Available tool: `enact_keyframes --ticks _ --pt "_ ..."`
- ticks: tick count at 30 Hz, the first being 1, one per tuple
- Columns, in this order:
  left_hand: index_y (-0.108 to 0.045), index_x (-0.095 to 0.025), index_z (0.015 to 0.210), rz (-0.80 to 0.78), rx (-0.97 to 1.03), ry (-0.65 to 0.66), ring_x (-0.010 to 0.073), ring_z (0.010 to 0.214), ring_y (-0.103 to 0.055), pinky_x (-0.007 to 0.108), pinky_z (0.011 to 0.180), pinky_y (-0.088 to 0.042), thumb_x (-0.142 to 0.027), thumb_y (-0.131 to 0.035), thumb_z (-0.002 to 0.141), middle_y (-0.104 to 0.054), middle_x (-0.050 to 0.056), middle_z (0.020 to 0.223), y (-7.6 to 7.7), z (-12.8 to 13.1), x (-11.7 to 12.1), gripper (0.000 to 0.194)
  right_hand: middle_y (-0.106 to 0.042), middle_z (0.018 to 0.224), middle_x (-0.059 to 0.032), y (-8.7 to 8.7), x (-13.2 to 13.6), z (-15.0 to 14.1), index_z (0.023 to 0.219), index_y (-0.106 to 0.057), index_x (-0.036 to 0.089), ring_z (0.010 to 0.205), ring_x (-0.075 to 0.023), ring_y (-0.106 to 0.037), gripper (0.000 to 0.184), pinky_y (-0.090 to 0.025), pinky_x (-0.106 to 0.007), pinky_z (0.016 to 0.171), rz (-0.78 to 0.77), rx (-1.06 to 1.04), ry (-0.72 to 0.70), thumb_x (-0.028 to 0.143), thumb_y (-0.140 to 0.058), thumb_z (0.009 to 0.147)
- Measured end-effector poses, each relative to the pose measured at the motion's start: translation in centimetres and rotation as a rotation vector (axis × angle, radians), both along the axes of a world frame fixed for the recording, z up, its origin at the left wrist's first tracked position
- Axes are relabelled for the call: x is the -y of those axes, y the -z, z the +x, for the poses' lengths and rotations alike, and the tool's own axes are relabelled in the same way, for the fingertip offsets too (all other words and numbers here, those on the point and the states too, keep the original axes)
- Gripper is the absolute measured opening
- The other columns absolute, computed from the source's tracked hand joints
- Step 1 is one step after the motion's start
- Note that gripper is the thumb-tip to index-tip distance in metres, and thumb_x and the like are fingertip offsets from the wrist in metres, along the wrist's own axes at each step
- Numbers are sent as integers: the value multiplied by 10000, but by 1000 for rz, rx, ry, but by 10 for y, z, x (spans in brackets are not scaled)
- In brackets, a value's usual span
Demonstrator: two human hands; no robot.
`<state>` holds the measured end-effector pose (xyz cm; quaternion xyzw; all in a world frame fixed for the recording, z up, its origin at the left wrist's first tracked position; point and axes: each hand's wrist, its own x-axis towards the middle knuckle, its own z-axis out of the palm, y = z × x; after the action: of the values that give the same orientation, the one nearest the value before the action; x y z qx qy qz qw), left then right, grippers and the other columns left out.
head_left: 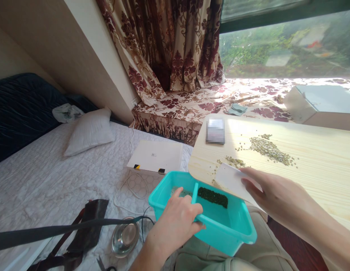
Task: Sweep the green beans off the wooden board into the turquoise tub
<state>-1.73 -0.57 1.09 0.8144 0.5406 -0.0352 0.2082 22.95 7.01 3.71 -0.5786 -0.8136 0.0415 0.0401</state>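
A turquoise plastic bin [217,229] with two compartments is held under the table's edge. My left hand [177,210] grips its near rim by the divider, the index finger reaching over the left compartment. Dark green beans [213,197] lie in the right compartment; small pale bits sit in the left one, partly hidden by my fingers. My right hand [262,186] pinches a white card [227,177], which lies low at the table's edge above the bin. Small greenish seeds [234,162] are gathered just beyond the card. Farther back spreads a larger pile of paler seeds [272,150].
The light wooden table [318,150] carries a small blurred-out device [215,131]. On the bed are a white box [155,155], a metal bowl [125,237], a dark strap bag [90,222], scissors [103,263] and cables. A dark strap crosses the lower left.
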Motion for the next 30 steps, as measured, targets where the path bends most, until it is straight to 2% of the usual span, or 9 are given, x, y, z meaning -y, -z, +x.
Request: enact_keyframes --ticks 9,18,30 --pt "-728 -200 885 -16 -1 -4 211 949 -666 438 1194 -333 -413 -820 871 -666 24 854 -3 0 1 232 -788 801 -79 -1 -1 -2 1091 -740 253 668 -269 -732 395 -421 -305 523 8 2 -19 338 -394 920" --pt "-721 -214 881 1 1 7 214 926 -668 463 1186 -346 -437 -813 871 -653 9 840 1 -3 1 242 -785 766 -82 3 -3 2 1055 -750 244 620 -264 -723 389 -421 -303 488 66 -49 -58 340 -397 922" --pt "-720 -216 887 0 -4 6 213 931 -667 457 1190 -343 -440 -811 871 -649 8 838 -1 -2 2 243 -793 786 -61 3 0 0 1044 -751 254 633 -257 -731 358 -440 -305 490 45 -28 -67 314 -422 916"
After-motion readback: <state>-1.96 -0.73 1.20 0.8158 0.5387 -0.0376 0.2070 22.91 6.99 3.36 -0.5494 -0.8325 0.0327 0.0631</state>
